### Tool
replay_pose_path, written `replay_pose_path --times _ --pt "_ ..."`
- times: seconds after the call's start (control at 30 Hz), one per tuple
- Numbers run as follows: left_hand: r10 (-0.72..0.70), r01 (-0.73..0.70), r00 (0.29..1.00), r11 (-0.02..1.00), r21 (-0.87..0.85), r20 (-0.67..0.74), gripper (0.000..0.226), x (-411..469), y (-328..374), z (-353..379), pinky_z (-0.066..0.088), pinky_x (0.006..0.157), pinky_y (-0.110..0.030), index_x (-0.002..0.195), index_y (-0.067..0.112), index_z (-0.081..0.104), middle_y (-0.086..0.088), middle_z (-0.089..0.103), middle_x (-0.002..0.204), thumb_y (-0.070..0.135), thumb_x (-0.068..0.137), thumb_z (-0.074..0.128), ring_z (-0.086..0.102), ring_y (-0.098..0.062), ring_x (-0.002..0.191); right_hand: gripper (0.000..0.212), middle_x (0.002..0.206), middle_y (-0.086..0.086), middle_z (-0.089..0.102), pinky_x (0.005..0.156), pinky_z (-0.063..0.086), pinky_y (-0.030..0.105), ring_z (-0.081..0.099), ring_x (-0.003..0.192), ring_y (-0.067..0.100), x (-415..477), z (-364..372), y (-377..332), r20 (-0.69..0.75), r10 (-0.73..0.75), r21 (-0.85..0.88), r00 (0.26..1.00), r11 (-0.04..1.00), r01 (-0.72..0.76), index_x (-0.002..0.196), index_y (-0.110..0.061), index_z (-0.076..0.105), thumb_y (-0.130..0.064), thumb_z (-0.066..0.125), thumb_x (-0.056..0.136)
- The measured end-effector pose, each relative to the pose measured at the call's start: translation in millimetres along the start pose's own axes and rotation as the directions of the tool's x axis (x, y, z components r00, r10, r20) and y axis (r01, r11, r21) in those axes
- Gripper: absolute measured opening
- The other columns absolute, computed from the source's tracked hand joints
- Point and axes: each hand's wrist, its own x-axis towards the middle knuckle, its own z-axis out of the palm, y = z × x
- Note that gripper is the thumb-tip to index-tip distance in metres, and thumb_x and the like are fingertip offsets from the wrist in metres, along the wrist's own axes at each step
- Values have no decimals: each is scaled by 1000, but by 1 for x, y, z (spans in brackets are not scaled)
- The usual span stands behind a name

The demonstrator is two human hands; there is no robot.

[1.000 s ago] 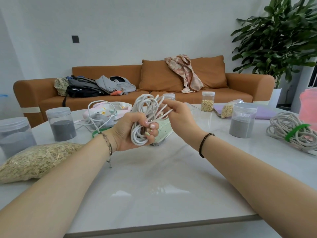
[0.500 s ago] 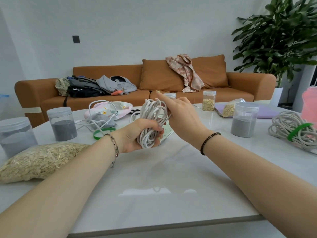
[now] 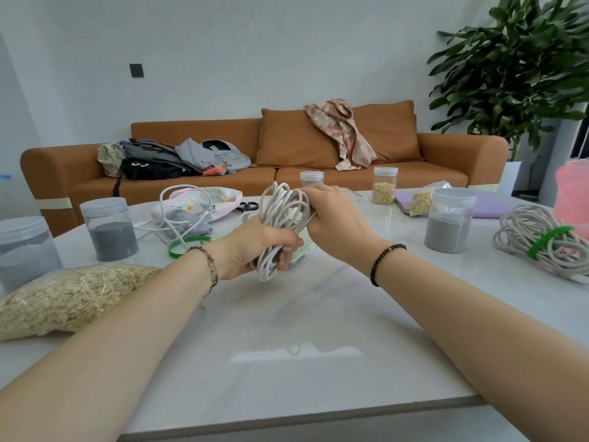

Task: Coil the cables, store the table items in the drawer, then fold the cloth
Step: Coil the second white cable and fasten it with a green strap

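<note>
My left hand (image 3: 255, 247) grips the lower part of a coiled white cable (image 3: 282, 215) held upright above the white table (image 3: 302, 339). My right hand (image 3: 338, 215) holds the coil's upper right side, fingers curled around the strands. A second coiled cable (image 3: 538, 240) bound with a green strap lies at the right edge. A loose white cable (image 3: 181, 215) lies over a pale floral cloth (image 3: 220, 199) behind my left hand, with a green strap (image 3: 188, 242) lying beside it.
Jars of grey powder stand at the left (image 3: 110, 228), far left (image 3: 25, 250) and right (image 3: 449, 224). A bag of oats (image 3: 67, 298) lies front left. An oat jar (image 3: 385, 189), small oat bag (image 3: 420, 202), scissors (image 3: 247, 205) and a purple sheet (image 3: 497, 205) sit farther back.
The coil has come lower and my left hand has turned downward around its bottom. My right hand has moved from pinching a strand to wrapping over the coil's upper side.
</note>
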Motion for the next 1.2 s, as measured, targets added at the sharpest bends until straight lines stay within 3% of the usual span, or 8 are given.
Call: replay_pose_path --times 0.27,0.53,0.67,0.77,0.93,1.0,1.1,1.2 --pt "73 -16 981 953 304 -177 15 4 -4 11 50 63 -33 83 1 63 -6 55 59 11 73 68 52 -20 56 39 66 -16 48 69 26 29 42 64 10 -8 7 1 -7 53 125 999 991 -52 70 -45 38 -6 36 70" --pt "176 -109 971 927 360 -159 14 -4 5 10 51 55 -29 71 3 67 -7 64 56 4 84 61 59 -18 50 39 68 -14 60 69 37 26 52 69 -1 -11 6 0 -84 148 201 985 971 -129 104 -23 66 -9 43 76" --pt "293 -319 926 944 -82 -238 14 -4 13 3 44 47 -23 83 3 62 0 51 54 -9 88 57 46 -13 47 16 74 6 67 57 44 30 54 61 12 -3 3 0 -153 411 472 898 829 -299 98 -22 68 -12 59 88" --pt "227 -426 885 749 -508 -408 10 0 21 -14 35 48 -18 96 2 56 4 40 56 -4 88 53 37 -8 48 11 66 6 62 64 53 36 56 58 11 1 -2 2 -154 462 571 874 763 -303 94 -13 69 -24 68 93" --pt "44 -545 807 438 -715 -588 17 2 14 -41 38 49 -17 80 11 53 4 41 55 1 95 52 37 -7 49 12 63 -4 48 53 39 23 41 55 7 0 1 4 -142 398 593 906 768 -244 90 -18 70 -29 68 95" --pt "30 -493 841 455 -741 -540 14 2 9 -35 42 54 -17 84 11 57 4 47 58 4 95 53 43 -6 52 8 61 -6 45 53 32 14 36 53 3 -2 2 0 -146 328 559 933 806 -196 92 -21 69 -25 64 98" --pt "70 -396 894 587 -706 -443 11 0 9 -20 47 63 -21 92 10 64 -1 60 67 6 95 55 56 -9 59 8 62 5 50 53 33 26 36 54 8 -4 4 -7 -142 199 467 970 877 -111 92 -22 69 -24 64 98" --pt "127 -302 936 769 -564 -328 18 0 7 -6 50 62 -25 84 10 69 -6 62 72 6 96 56 56 -14 63 8 52 -8 41 50 32 30 35 49 12 -6 7 -7 -188 102 315 977 948 -38 92 -21 70 -25 65 97"
